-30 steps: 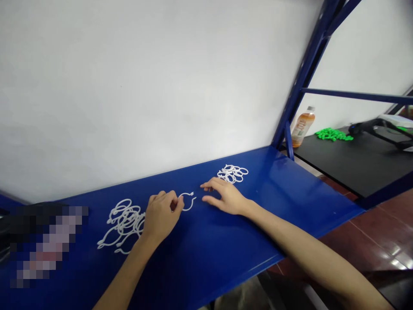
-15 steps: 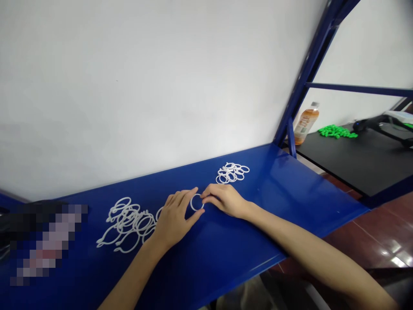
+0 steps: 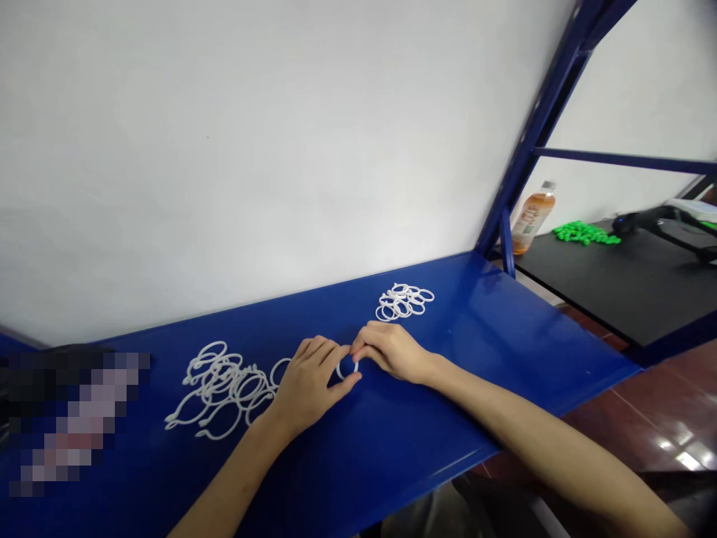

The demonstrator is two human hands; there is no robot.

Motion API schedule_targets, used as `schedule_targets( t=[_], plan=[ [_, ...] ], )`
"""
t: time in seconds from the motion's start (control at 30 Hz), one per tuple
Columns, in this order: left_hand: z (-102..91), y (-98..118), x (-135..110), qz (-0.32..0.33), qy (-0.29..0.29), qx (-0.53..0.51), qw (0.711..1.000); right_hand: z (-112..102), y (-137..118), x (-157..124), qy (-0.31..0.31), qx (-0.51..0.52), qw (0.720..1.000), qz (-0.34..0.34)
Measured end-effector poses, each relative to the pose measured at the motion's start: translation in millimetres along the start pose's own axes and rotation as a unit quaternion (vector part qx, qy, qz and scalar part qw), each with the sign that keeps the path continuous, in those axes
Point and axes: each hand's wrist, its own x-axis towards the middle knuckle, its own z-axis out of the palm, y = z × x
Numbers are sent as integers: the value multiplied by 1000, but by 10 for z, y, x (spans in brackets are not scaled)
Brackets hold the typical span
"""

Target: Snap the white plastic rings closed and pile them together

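A white plastic ring is held between my two hands, just above the blue tabletop or resting on it; I cannot tell which. My left hand curves round its left side, thumb at the lower edge and fingers over the top. Thumb and forefinger of my right hand pinch its right edge. Left of my left hand lies a loose heap of white rings with small end tabs, mostly open loops. Beyond my right hand sits a smaller pile of white rings that look closed.
The blue table runs along a white wall. A dark item, partly pixelated, lies at the left. Past the blue metal post, a black table bears a drink bottle, green pieces and a black device.
My left hand has closed further over the ring, its fingers coming down on the top edge and hiding more of it. The right hand keeps its pinch; both piles look the same.
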Motion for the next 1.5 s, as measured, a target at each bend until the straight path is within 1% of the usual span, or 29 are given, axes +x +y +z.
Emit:
schedule_targets(
  t=[0.13, 0.2, 0.23, 0.3, 0.4, 0.5, 0.6, 0.7, 0.83, 0.97, 1.1, 1.33, 1.5],
  plan=[
    [-65, -65, -4, -16, -26, 14, 999, 5, 61, 0, 13, -22, 1000, 5],
    [-129, -136, -15, -52, -46, 42, 997, -52, 148, 6, 45, -67, 997, 16],
    [-164, -181, -24, -78, -57, 60, 994, -100, 209, 9, 69, -99, 992, 34],
    [-232, -281, -48, -128, -79, 97, 984, -222, 357, 9, 127, -163, 974, 97],
    [-307, -420, -98, -174, -136, 122, 968, -415, 594, -14, 193, -217, 934, 209],
    [-343, -501, -145, -193, -189, 100, 958, -549, 767, -54, 227, -237, 900, 285],
    [-348, -530, -164, -193, -206, 76, 956, -602, 845, -84, 237, -249, 882, 322],
    [-335, -542, -155, -188, -206, 70, 958, -602, 870, -98, 234, -241, 887, 316],
    [-306, -542, -122, -190, -178, 65, 963, -592, 905, -108, 239, -226, 900, 286],
    [-264, -518, -101, -204, -151, 48, 966, -604, 960, -117, 255, -226, 899, 274],
    [-222, -500, -105, -191, -128, 22, 973, -606, 998, -119, 258, -224, 896, 285],
    [-222, -432, -67, -173, -138, -6, 975, -583, 1002, -131, 250, -221, 898, 287],
    [-206, -401, -64, -159, -127, -20, 979, -518, 1013, -124, 243, -212, 904, 281]
  ],
)
